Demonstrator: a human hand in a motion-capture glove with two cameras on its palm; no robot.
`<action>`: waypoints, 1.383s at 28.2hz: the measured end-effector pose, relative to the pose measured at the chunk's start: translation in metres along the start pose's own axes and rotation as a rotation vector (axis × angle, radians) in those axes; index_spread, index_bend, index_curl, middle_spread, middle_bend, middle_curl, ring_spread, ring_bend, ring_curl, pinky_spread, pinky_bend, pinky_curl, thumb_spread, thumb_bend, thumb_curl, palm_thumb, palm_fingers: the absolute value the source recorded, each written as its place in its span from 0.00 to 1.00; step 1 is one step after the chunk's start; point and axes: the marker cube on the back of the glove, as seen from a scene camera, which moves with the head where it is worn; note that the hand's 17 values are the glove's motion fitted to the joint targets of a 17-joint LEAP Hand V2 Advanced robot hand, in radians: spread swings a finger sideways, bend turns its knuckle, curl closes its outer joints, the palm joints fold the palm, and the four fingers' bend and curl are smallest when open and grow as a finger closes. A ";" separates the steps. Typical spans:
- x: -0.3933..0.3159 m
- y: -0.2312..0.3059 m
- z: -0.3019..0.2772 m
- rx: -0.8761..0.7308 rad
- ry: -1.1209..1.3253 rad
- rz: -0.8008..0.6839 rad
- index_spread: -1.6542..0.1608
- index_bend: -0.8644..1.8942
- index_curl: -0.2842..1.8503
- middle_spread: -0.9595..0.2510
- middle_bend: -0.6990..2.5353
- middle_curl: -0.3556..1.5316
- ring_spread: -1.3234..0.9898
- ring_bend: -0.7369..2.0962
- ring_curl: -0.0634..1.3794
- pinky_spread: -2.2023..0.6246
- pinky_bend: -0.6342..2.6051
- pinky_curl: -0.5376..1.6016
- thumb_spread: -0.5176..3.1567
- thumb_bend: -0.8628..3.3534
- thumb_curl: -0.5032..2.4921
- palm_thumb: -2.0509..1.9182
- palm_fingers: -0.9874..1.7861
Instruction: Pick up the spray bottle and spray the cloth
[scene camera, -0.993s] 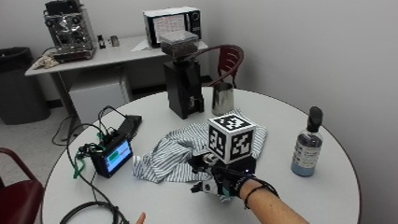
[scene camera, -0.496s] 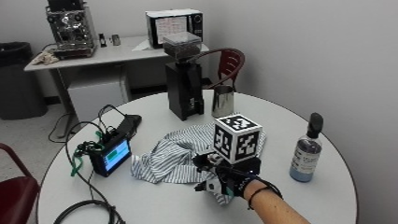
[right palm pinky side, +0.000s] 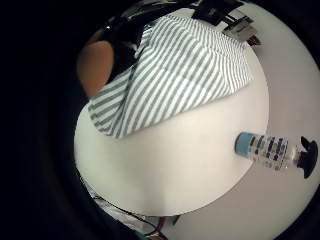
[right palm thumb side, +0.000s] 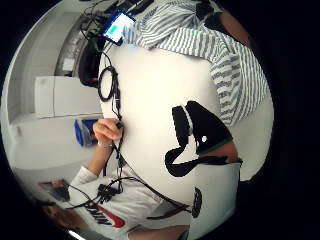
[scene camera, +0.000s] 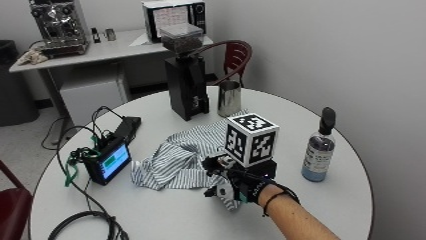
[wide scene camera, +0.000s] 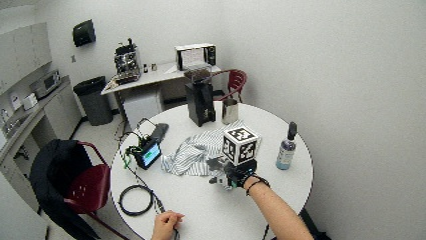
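The spray bottle (scene camera: 318, 150), clear blue with a black trigger head, stands upright near the table's right edge. The palm camera sees the bottle (right palm pinky side: 270, 150) some way off across bare tabletop. A grey-and-white striped cloth (scene camera: 183, 155) lies crumpled in the middle of the table, and this cloth (right palm pinky side: 170, 75) fills much of the little finger side view. My gloved right hand (scene camera: 236, 185) hovers at the cloth's near right corner, well left of the bottle. Its fingers are relaxed and hold nothing. From farther away, the hand (wide scene camera: 233, 175) sits between cloth (wide scene camera: 193, 150) and bottle (wide scene camera: 286, 147).
A black grinder (scene camera: 186, 80) and a metal cup (scene camera: 228, 98) stand at the back of the round white table (scene camera: 166, 215). A small lit screen (scene camera: 110, 162) with cables sits left of the cloth. The person's bare left hand (wide scene camera: 166, 220) rests at the near edge beside a cable coil.
The outside camera has shifted a little. The gloved hand stays at the cloth's near corner; cloth and bottle have not moved.
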 end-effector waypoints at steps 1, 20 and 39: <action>0.007 0.006 -0.002 0.003 -0.001 0.005 0.70 0.37 0.26 0.76 0.29 0.34 0.58 0.34 0.20 0.85 0.29 0.38 0.44 0.25 0.25 0.68 0.58; 0.057 0.097 -0.027 0.307 -0.315 -0.089 0.70 0.37 0.27 0.77 0.28 0.36 0.58 0.33 0.23 0.85 0.29 0.40 0.46 0.23 0.27 0.69 0.57; 0.202 0.079 -0.029 0.565 -0.646 0.399 0.70 0.33 0.22 0.78 0.30 0.38 0.58 0.38 0.27 0.85 0.33 0.42 0.43 0.20 0.27 0.69 0.55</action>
